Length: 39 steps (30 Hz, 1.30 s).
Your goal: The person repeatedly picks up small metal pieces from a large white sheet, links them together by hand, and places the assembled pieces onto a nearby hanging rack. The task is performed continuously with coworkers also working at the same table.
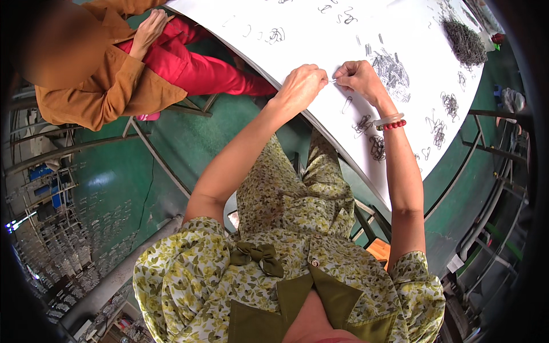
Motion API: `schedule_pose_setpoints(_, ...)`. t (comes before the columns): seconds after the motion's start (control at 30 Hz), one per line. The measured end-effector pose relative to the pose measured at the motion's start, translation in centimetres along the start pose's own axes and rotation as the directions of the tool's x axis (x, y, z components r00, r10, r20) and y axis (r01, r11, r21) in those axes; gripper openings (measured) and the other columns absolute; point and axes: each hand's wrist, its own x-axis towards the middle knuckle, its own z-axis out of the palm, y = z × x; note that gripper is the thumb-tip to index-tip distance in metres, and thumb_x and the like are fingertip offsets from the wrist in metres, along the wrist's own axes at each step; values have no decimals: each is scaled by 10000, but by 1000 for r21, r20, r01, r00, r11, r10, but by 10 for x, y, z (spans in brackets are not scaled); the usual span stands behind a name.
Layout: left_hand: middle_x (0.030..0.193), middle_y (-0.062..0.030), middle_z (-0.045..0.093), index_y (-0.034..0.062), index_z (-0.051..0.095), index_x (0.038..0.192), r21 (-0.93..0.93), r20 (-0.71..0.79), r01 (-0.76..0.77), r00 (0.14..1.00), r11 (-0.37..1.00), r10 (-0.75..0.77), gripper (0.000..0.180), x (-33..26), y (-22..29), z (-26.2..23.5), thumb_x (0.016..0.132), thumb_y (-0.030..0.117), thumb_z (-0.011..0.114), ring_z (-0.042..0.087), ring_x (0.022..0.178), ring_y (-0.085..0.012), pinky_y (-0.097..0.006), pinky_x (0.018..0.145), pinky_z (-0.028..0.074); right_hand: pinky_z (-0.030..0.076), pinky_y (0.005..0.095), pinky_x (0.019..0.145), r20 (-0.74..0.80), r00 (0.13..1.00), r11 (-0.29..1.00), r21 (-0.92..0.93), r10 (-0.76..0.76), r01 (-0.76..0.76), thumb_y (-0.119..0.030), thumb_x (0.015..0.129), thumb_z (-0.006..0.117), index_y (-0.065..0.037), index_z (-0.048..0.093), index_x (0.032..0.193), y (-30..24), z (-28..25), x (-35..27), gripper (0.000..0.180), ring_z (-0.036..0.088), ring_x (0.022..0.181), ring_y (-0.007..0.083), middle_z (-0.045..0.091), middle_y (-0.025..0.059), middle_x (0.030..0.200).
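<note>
My left hand (302,90) and my right hand (361,78) meet over the near edge of the white table (320,31), both closed in a pinch. A small silvery piece (333,81) shows between their fingertips, too small to name with certainty. Beside the right hand lies a heap of small grey metal pieces (393,77). Below that hand, a single wire loop (346,104) and clusters of dark bent wire loops (363,124) rest on the tabletop.
A large tangled pile of dark wire pieces (464,43) sits at the far right. More wire loops (450,104) lie along the right side, and another cluster (276,35) lies farther left. A person in a brown jacket (108,74) sits close at my left.
</note>
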Motion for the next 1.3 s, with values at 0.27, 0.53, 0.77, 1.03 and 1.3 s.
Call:
schedule_pose_setpoints(0.27, 805, -154, 597, -10, 635, 866, 44, -9, -8, 1000, 999, 8, 158, 1, 0, 2, 830, 131, 574, 581, 789, -318, -404, 720, 463, 405, 217, 474, 0, 1000, 999, -40, 21, -21, -64, 693, 598, 18, 635, 709, -7, -1, 1, 91, 514, 510, 93, 572, 40, 576)
schedule_pose_setpoints(0.53, 786, -139, 571, -30, 594, 793, 312, 32, -192, 981, 930, 192, 69, 2, 9, 2, 740, 7, 570, 558, 811, -291, -371, 723, 481, 389, 216, 453, 8, 1000, 1000, 5, 19, -19, -41, 670, 577, 26, 626, 675, -6, -1, 4, 83, 495, 485, 91, 555, 42, 541)
schedule_pose_setpoints(0.77, 767, -100, 564, -7, 590, 757, 658, 129, -306, 946, 689, 297, 149, 2, 30, 17, 610, 11, 601, 548, 804, -199, -289, 673, 492, 389, 238, 427, 63, 998, 998, -63, 17, -13, -4, 642, 505, 58, 603, 633, -14, -3, 8, 116, 494, 453, 111, 537, 61, 510)
schedule_pose_setpoints(1.03, 824, -115, 569, -16, 582, 787, 483, 139, -381, 922, 788, 361, 88, 14, 2, 14, 710, 16, 551, 558, 847, -257, -360, 716, 506, 478, 264, 496, 137, 990, 994, -107, 26, -11, -58, 618, 556, 50, 626, 638, -11, -11, 18, 130, 581, 510, 164, 592, 103, 556)
schedule_pose_setpoints(1.3, 791, -68, 562, 89, 644, 862, 187, -384, -167, 895, 968, 229, 113, 4, -1, -18, 749, 90, 643, 556, 782, -260, -362, 666, 472, 454, 252, 517, 74, 996, 995, -83, -52, 59, -99, 668, 592, 24, 655, 734, -2, -7, 8, 153, 544, 502, 119, 592, 62, 565)
